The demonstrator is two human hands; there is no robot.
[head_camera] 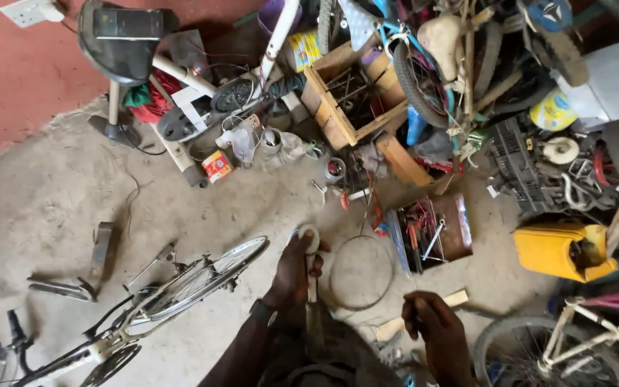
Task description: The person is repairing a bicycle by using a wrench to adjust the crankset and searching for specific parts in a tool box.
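My left hand is closed around a slim pale upright part with a rounded white top, held in front of me above the concrete floor. A dark watch sits on that wrist. My right hand is lower and to the right, its fingers curled shut; whether it grips anything I cannot tell. Just beyond it a short pale wooden stick lies on the floor. A thin wire hoop lies on the floor between and beyond my hands.
A white bicycle lies on its side at the left. An open box of hand tools sits ahead right, a yellow jerrycan beyond it. A wooden crate, wheels and bike parts crowd the back. Another wheel is at lower right.
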